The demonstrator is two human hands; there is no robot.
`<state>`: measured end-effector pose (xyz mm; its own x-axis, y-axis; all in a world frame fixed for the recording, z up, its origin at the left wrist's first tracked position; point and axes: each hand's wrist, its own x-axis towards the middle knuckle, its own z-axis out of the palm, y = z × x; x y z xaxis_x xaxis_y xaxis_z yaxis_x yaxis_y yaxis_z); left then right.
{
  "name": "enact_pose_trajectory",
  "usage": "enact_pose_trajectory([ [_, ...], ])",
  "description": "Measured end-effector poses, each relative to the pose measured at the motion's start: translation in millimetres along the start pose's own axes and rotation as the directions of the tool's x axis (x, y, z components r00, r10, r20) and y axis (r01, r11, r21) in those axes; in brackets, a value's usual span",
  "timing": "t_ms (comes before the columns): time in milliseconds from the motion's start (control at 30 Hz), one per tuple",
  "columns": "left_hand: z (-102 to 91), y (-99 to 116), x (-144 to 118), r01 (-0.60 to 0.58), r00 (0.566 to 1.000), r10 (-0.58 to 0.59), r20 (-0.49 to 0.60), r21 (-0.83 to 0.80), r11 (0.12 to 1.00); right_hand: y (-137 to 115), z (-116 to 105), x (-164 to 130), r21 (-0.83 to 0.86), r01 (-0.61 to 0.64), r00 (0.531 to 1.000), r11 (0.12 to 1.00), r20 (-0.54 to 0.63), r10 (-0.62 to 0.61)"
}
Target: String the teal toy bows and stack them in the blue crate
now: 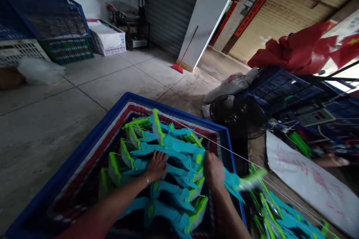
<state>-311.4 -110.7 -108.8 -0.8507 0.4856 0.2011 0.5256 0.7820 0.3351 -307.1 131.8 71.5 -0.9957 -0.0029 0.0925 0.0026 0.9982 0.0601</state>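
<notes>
Several teal and lime-green plastic toy bows (174, 190) lie in rows inside a large blue crate (97, 134), which has a red, white and dark woven lining. My left hand (157, 165) rests on the bows near the middle, fingers stretched out and palm down. At the crate's right side, my right hand (214, 171) is closed around a bow whose teal and green end (244, 182) juts out to the right, smeared by motion. Thin white strings run from the bows across the crate towards the lower right. My right fingers are partly hidden behind the hand.
More teal and green bows (291, 213) lie outside the crate at lower right. Beside them are a white printed sack (311, 183) and a black fan (238, 114). A red broom (178, 68) leans by the pillar. Stacked crates (64, 50) stand at the left wall.
</notes>
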Motion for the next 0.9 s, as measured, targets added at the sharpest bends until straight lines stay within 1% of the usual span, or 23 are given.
enact_pose_trajectory([
  [133,-1.0,2.0,-1.2,-0.005,0.999,0.005,-0.041,0.018,1.000,-49.8,62.3,73.1,-0.037,0.088,0.984,0.995,0.156,-0.081],
  [200,-4.7,2.7,-1.8,-0.010,0.998,0.011,-0.056,0.033,0.999,-68.6,92.0,107.0,-0.041,0.121,0.972,0.992,0.209,-0.110],
  [233,-6.7,2.9,-2.0,-0.015,0.998,0.017,-0.058,0.039,0.999,-74.2,104.2,119.7,-0.044,0.135,0.966,0.990,0.230,-0.122],
  [300,-10.5,2.8,-2.0,-0.027,0.998,0.029,-0.055,0.044,0.999,-77.8,122.6,135.2,-0.046,0.164,0.951,0.985,0.272,-0.145],
  [400,-13.7,2.6,-2.5,-0.025,0.999,0.027,-0.042,0.034,0.999,-72.4,136.8,139.0,-0.038,0.210,0.924,0.977,0.336,-0.186],
  [467,-14.5,3.0,-3.3,-0.015,0.999,0.016,-0.034,0.021,1.000,-68.7,140.0,135.1,-0.037,0.225,0.911,0.974,0.361,-0.197],
  [567,-15.7,4.3,0.7,0.000,1.000,0.000,-0.024,0.001,1.000,-69.7,140.0,130.1,-0.038,0.231,0.908,0.972,0.367,-0.201],
  [633,-18.1,4.2,12.4,0.031,0.999,-0.031,-0.023,0.001,1.000,-73.8,137.8,130.5,-0.018,0.244,0.908,0.970,0.357,-0.222],
  [700,-22.7,2.1,32.2,0.070,0.997,-0.070,-0.030,0.010,0.998,-77.9,132.3,133.2,0.012,0.257,0.909,0.966,0.338,-0.246],
  [800,-35.4,-3.2,63.7,0.102,0.995,-0.102,0.002,0.039,0.994,-79.2,112.3,132.5,0.052,0.247,0.918,0.968,0.306,-0.251],
  [867,-46.8,-6.3,75.6,0.096,0.993,-0.100,0.063,0.069,0.993,-77.6,91.2,125.5,0.099,0.242,0.925,0.965,0.277,-0.260],
  [900,-52.2,-7.8,78.9,0.071,0.993,-0.078,0.093,0.079,0.994,-77.1,80.5,121.6,0.135,0.245,0.927,0.960,0.257,-0.273],
])
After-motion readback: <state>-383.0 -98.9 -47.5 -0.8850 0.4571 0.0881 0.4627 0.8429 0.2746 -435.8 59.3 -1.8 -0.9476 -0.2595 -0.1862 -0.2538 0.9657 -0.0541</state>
